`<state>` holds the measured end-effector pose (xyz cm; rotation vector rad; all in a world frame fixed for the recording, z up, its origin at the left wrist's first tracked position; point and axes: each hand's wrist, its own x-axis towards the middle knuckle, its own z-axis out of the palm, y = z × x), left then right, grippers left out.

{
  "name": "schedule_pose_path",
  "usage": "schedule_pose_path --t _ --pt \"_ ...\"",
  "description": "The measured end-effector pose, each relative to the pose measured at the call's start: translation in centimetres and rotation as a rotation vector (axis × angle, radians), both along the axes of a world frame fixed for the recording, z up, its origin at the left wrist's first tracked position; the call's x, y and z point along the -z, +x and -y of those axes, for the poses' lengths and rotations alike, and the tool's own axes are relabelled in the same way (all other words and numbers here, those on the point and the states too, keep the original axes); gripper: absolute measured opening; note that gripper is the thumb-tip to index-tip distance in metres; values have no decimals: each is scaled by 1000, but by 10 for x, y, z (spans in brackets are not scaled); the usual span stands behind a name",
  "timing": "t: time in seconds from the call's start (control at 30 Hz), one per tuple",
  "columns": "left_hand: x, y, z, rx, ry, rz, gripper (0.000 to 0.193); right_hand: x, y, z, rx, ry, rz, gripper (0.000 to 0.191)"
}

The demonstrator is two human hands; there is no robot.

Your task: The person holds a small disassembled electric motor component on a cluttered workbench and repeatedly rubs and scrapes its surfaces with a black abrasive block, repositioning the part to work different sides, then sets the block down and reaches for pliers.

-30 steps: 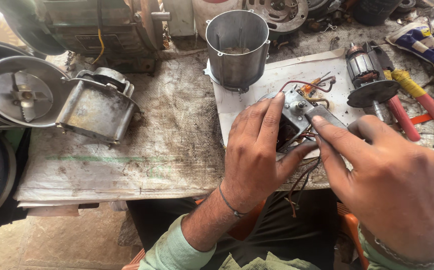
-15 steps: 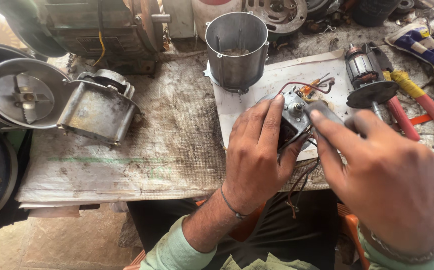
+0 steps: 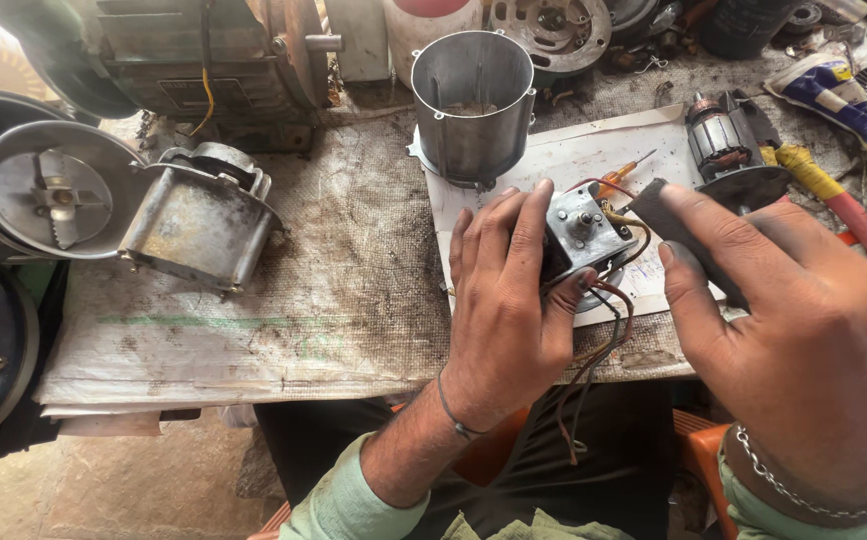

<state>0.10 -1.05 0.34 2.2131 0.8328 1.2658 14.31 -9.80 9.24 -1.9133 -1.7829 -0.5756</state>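
Grey metal motor part (image 3: 582,232) trails brown and red wires (image 3: 594,350).

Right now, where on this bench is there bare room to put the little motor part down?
The widest free patch is the woven mat between the grey metal housing and the left hand. The white paper beside the steel cylinder is partly bare. The right side is crowded: armature, screwdrivers, right hand.

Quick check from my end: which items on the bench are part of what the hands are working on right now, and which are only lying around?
In hand:
- left hand gripping the small grey metal unit
- its brown and red wires hanging below
- right hand holding a dark flat piece against it

Lying about:
- metal cylinder housing
- motor armature
- orange-handled screwdriver
- grey cover casing
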Motion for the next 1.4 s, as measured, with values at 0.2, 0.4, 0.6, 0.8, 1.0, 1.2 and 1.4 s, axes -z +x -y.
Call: schedule_pose_path --t 0.2,0.4,0.6,0.8,1.0,1.2,1.4 --pt "-2 -2 -1 -17 31 -60 76 7 -1 -4 -26 -37 -18 36" --pt "-1 2 -3 -101 41 -118 77 -1 -10 -12 -57 5 16 31" --pt "2 1 -3 -93 36 -97 67 10 -6 -7 -79 30 7 33" --pt "0 1 -3 -99 54 -89 66 10 -9 -7 -121 72 -87 32" --pt "-2 0 -2 -92 20 -75 65 -1 -21 -29 -192 104 -104 29" --pt "-1 3 -1 -100 33 -57 65 6 -10 -20 -144 30 -131 30" --pt "-3 2 1 -126 66 -80 65 1 -13 -14 -121 -5 -105 27"
